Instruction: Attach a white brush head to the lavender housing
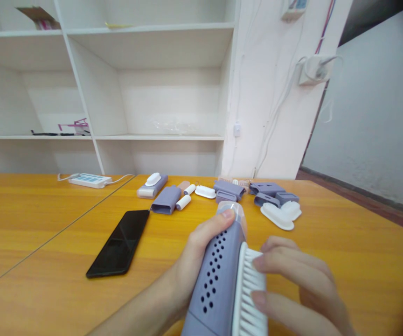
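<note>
My left hand (196,261) grips a lilac plastic housing (215,284) with rows of round holes, held up over the wooden table (47,242), thumb near its clear rounded tip (234,212). My right hand (292,289) presses its fingers on a white ribbed brush strip (248,289) that sits along the housing's right side. Further back on the table lie several loose lilac and white parts: a lilac sleeve (166,199), a small white roller (183,202), white oval caps (280,214).
A black phone (120,242) lies face up left of my hands. A white power strip (89,180) with its cable sits at the table's far edge. White open shelves (152,84) stand behind. Sockets and cables hang on the white pillar (313,70).
</note>
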A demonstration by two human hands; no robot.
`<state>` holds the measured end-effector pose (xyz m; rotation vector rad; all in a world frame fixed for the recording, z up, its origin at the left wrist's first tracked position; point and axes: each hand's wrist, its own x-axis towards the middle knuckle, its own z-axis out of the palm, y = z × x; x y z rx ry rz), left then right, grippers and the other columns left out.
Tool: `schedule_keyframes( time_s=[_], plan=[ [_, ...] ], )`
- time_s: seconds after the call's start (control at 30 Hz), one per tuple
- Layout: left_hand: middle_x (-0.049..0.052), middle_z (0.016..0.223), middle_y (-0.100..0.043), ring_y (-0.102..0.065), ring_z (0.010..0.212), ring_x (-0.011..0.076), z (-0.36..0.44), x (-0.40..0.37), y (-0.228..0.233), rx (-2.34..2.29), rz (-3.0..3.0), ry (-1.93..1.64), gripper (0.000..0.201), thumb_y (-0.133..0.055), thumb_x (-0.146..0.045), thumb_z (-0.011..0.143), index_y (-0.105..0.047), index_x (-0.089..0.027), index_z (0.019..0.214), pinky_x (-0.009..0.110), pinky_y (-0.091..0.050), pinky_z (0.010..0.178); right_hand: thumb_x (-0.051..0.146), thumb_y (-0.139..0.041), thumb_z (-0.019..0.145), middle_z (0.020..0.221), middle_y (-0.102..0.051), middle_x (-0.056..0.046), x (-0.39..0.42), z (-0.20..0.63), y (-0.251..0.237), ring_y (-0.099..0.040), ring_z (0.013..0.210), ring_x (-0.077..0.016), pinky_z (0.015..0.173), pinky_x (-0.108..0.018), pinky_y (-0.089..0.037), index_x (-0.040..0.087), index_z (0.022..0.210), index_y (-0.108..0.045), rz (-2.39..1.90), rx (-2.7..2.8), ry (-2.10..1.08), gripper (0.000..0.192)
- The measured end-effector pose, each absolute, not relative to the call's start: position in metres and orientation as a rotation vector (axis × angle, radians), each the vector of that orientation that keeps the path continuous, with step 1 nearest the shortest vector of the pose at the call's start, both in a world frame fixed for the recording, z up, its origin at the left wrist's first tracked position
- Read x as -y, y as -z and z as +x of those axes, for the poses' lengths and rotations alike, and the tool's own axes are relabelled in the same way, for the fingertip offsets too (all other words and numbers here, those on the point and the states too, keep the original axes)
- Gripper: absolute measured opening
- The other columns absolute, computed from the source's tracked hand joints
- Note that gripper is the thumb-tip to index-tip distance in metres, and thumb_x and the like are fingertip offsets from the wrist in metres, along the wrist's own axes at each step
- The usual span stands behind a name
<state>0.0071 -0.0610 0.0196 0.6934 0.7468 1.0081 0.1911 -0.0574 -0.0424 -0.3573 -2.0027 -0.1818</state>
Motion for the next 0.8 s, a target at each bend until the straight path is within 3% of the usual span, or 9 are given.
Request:
schedule_keyframes(
  time_s=[0.07,0.17,0.33,0.43,0.57,0.63,0.7,0.8],
  plan=[
    [-0.003,0.056,-0.050,-0.040,0.050,0.0091,0.006,0.062,-0.023,-0.780,0.677,-1.036,0.045,-0.064,-0.055,0.087,-0.058,-0.017,0.063,0.023,-0.036,0.055,0.035,-0.046,0.105,0.130,-0.053,-0.010,0.054,0.189,0.041,-0.055,0.119,-0.0280,0.109,-0.042,-0.044,0.020,0.125,-0.057,-0.414,1.943,0.129,0.028],
    [-0.004,0.064,-0.050,-0.046,0.058,0.0104,0.006,0.063,-0.024,-0.768,0.747,-1.124,0.037,-0.073,-0.051,0.082,-0.061,-0.018,0.071,0.022,-0.038,0.058,0.024,-0.050,0.102,0.122,-0.063,-0.008,0.046,0.190,0.036,-0.065,0.111,-0.0255,0.096,-0.034,-0.055,0.023,0.135,-0.055,-0.518,1.965,0.065,0.033],
    [-0.002,0.068,-0.058,-0.051,0.061,0.0118,0.006,0.064,-0.023,-0.692,0.877,-1.209,0.036,-0.072,-0.053,0.083,-0.063,-0.019,0.078,0.022,-0.040,0.059,0.018,-0.062,0.094,0.096,-0.072,-0.003,0.025,0.205,0.038,-0.074,0.088,-0.0236,0.079,-0.030,-0.064,0.028,0.113,-0.069,-0.607,2.037,-0.064,0.023],
    [0.002,0.079,-0.070,-0.063,0.067,0.0170,0.005,0.065,-0.022,-0.632,0.894,-1.281,0.036,-0.073,-0.050,0.084,-0.069,-0.021,0.105,0.026,-0.046,0.065,0.022,-0.062,0.095,0.090,-0.074,-0.003,0.005,0.205,0.045,-0.075,0.075,-0.0203,0.065,-0.026,-0.065,0.027,0.109,-0.072,-0.527,2.062,-0.321,0.018],
    [0.006,0.088,-0.072,-0.068,0.077,0.0219,0.004,0.069,-0.019,-0.674,0.941,-1.324,0.060,-0.074,-0.048,0.084,-0.058,-0.022,0.135,0.029,-0.050,0.071,0.027,-0.055,0.099,0.055,-0.064,0.003,-0.013,0.190,0.046,-0.066,0.044,-0.0129,0.036,-0.016,-0.053,0.022,0.081,-0.074,-0.442,2.110,-0.589,0.026],
    [0.006,0.086,-0.070,-0.066,0.076,0.0215,0.004,0.071,-0.017,-0.669,0.959,-1.307,0.063,-0.074,-0.048,0.083,-0.057,-0.022,0.137,0.029,-0.050,0.069,0.029,-0.055,0.099,0.053,-0.063,0.004,-0.006,0.183,0.044,-0.066,0.044,-0.0136,0.038,-0.016,-0.053,0.022,0.084,-0.072,-0.447,2.091,-0.622,0.024],
    [0.005,0.084,-0.068,-0.064,0.072,0.0200,0.005,0.072,-0.016,-0.660,0.955,-1.278,0.065,-0.074,-0.049,0.083,-0.056,-0.023,0.139,0.028,-0.049,0.066,0.032,-0.056,0.099,0.065,-0.069,0.001,0.012,0.180,0.042,-0.072,0.055,-0.0163,0.047,-0.019,-0.059,0.024,0.103,-0.068,-0.457,2.059,-0.657,0.015],
    [0.004,0.086,-0.066,-0.062,0.071,0.0190,0.005,0.072,-0.016,-0.665,0.960,-1.268,0.068,-0.077,-0.050,0.080,-0.055,-0.025,0.140,0.028,-0.048,0.065,0.047,-0.050,0.101,0.094,-0.074,-0.006,0.043,0.177,0.041,-0.076,0.078,-0.0206,0.065,-0.029,-0.064,0.030,0.128,-0.045,-0.500,1.899,-0.817,0.032]
  ],
)
